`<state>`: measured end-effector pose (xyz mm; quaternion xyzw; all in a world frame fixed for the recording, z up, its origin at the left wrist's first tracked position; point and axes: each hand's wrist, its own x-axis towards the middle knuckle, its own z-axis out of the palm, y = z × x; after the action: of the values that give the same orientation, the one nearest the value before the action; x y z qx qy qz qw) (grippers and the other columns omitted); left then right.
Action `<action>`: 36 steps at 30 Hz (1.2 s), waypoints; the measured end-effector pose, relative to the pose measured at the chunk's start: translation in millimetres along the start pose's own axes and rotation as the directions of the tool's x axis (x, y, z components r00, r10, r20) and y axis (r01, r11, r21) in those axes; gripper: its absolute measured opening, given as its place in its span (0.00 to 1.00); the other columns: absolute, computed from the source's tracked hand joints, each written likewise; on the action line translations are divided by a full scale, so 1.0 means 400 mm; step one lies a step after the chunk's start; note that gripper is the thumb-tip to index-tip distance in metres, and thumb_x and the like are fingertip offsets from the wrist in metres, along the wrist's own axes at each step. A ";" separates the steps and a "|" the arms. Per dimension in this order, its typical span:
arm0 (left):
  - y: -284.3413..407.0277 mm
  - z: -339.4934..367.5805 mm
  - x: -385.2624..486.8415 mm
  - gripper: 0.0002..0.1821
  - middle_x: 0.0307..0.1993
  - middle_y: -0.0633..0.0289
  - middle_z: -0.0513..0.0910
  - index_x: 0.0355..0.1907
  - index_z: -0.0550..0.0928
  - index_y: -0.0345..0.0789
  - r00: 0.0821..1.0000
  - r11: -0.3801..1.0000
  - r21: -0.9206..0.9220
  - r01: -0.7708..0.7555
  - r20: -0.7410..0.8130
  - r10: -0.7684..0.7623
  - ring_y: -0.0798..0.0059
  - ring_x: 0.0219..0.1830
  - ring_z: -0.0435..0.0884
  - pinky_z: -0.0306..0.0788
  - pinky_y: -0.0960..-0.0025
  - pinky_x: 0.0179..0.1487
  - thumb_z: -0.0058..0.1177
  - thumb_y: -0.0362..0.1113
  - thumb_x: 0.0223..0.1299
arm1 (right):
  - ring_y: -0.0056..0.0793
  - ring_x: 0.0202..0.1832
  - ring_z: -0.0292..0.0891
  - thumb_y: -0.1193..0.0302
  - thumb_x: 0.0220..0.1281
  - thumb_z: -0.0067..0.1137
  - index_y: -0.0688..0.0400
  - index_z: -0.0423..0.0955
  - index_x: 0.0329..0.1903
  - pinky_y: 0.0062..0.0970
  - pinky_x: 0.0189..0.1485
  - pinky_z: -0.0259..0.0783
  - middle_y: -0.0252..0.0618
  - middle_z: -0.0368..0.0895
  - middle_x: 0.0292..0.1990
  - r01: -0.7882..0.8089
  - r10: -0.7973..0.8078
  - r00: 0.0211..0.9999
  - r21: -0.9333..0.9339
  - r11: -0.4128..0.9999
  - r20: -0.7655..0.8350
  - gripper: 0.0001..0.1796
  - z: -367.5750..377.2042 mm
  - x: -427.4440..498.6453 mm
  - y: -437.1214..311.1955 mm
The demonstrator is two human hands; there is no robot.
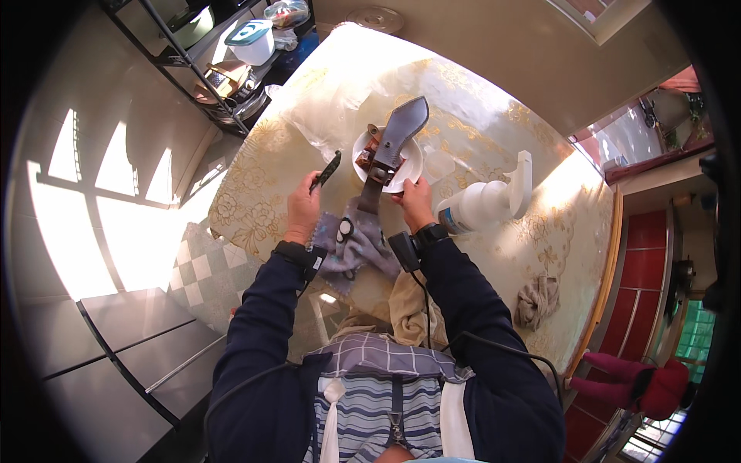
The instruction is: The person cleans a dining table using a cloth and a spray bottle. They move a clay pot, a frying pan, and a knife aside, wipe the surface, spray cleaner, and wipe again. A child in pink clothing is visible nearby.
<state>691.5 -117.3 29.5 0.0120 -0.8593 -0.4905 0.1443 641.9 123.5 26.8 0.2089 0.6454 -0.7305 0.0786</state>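
My left hand (304,208) grips a slim dark mottled object (328,171), which looks like a knife handle, tip pointing up and away. My right hand (415,202) pinches the near right rim of a white bowl (412,165). Brown leather pieces (366,157) sit in that bowl. Across it lies a dark leather sheath (399,130) with a snap and a wide curved end; its brown strap-like lower part (370,194) reaches over the near rim. Just below, a grey patterned cloth (353,254) is bunched on the table.
Right of the bowl a white spray bottle (477,202) lies on the patterned tablecloth (469,266). A crumpled rag (538,302) rests farther right, and a beige cloth (414,307) at the near edge. A black shelf rack (191,63) stands far left. Another person (642,382) is at right.
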 end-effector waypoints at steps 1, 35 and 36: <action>0.004 0.007 -0.006 0.19 0.45 0.56 0.80 0.52 0.75 0.34 0.973 0.947 0.234 -0.222 -0.005 0.229 0.61 0.42 0.80 0.74 0.65 0.47 0.47 0.22 0.55 | 0.28 0.34 0.77 0.73 0.67 0.43 0.63 0.64 0.50 0.25 0.28 0.78 0.41 0.77 0.41 -0.014 0.014 1.000 0.014 1.000 0.013 0.12 -0.004 -0.005 -0.011; -0.040 0.162 0.040 0.28 0.51 0.48 0.78 0.59 0.66 0.31 0.979 0.999 0.046 -0.013 0.205 0.003 0.54 0.55 0.75 0.67 0.60 0.59 0.49 0.25 0.52 | 0.29 0.27 0.79 0.73 0.64 0.46 0.66 0.69 0.47 0.25 0.22 0.76 0.44 0.79 0.35 0.007 -0.011 0.998 -0.060 0.998 -0.059 0.12 0.034 0.076 0.035; -0.050 0.158 0.042 0.27 0.51 0.48 0.78 0.59 0.67 0.30 0.971 0.998 0.058 -0.004 0.241 -0.010 0.54 0.55 0.75 0.67 0.60 0.59 0.49 0.25 0.52 | 0.29 0.26 0.78 0.71 0.64 0.48 0.66 0.69 0.47 0.26 0.21 0.76 0.44 0.79 0.35 0.017 -0.020 0.998 -0.064 0.998 -0.055 0.13 0.036 0.079 0.037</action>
<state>656.6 -77.3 -13.7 -0.0423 -0.8844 -0.4633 0.0379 616.3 111.9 1.6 0.2203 0.6723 -0.7042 0.0605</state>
